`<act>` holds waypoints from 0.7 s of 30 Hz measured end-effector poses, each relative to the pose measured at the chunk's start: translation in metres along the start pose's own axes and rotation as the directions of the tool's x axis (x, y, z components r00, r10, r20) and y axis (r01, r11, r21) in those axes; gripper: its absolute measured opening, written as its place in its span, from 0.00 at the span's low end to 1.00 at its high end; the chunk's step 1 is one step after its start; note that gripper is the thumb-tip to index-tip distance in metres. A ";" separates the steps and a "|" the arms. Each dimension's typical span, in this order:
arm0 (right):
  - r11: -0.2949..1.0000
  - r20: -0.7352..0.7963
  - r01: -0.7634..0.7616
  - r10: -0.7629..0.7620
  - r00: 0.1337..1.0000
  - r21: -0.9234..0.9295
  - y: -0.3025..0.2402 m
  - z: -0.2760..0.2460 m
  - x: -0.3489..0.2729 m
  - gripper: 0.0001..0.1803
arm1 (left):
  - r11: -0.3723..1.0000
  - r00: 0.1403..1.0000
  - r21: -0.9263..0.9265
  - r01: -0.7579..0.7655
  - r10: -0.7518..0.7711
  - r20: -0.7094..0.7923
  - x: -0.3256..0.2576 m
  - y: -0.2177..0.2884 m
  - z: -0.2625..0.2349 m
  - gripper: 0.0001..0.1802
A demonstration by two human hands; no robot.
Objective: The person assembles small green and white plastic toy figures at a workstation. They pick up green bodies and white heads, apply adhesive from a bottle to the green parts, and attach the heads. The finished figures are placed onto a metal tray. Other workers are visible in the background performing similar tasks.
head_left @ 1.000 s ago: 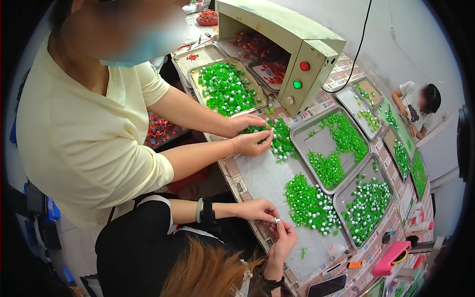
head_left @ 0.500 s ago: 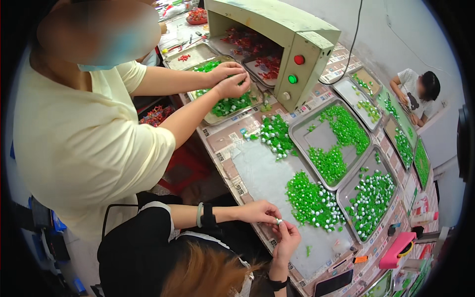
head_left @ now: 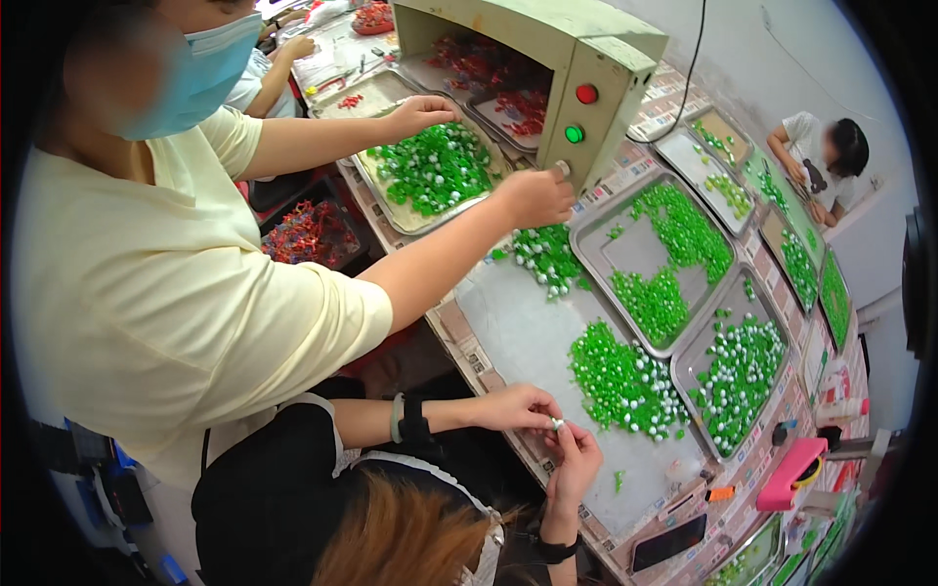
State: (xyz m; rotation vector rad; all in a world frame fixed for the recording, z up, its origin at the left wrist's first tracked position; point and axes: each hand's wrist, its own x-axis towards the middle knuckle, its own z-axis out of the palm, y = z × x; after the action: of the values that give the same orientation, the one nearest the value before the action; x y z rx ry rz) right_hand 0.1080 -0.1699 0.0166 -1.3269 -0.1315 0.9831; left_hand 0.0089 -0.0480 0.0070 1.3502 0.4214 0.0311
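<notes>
**Head view, near edge to far edge of the worktop (head_left: pixel 523 327).** At the near edge, the left hand (head_left: pixel 513 405) and right hand (head_left: pixel 578 461) meet. The fingertips of both are closed on one small white-and-green piece (head_left: pixel 557 424), held just above the worktop's edge.

The step in hand appears to be working on this single piece, perhaps pressing its parts together; the detail is too small to tell. A next move would call for freeing one hand and making a fine pinch in the loose heap of green pieces (head_left: pixel 620 376), which lies just beyond on the bare worktop.

To the right of the heap stands a steel tray (head_left: pixel 681 376) of green-and-white pieces. A dark phone (head_left: pixel 669 542) and a pink tool (head_left: pixel 791 474) lie towards the near right corner.

Farther back, a co-worker's hand (head_left: pixel 532 195) reaches to the pale machine housing (head_left: pixel 547 49) with red and green buttons. The co-worker's other hand (head_left: pixel 420 112) rests at the rim of a far tray (head_left: pixel 391 210).
</notes>
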 end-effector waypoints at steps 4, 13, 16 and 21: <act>1.000 0.034 -0.018 0.019 0.999 -0.018 -0.004 0.002 0.000 0.05 | 0.998 1.000 -0.062 0.007 -0.007 0.005 -0.002 0.001 0.000 0.12; 0.999 0.060 0.002 -0.004 0.998 0.043 -0.006 -0.003 0.004 0.05 | 1.000 0.997 -0.009 -0.005 0.004 -0.080 0.001 0.010 0.008 0.11; 0.995 0.059 0.009 -0.015 0.998 0.100 -0.003 -0.009 0.000 0.04 | 0.990 0.990 0.128 -0.061 0.076 -0.120 -0.004 0.021 0.017 0.10; 0.989 0.059 0.098 -0.105 0.993 0.113 -0.008 -0.011 -0.014 0.04 | 0.896 0.953 0.390 -0.214 0.279 -0.117 -0.012 0.035 0.024 0.09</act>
State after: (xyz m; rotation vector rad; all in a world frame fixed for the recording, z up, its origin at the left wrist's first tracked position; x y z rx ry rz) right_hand 0.1103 -0.1871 0.0263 -1.1772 -0.1899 0.9345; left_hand 0.0127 -0.0654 0.0468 1.7823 0.4086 0.2934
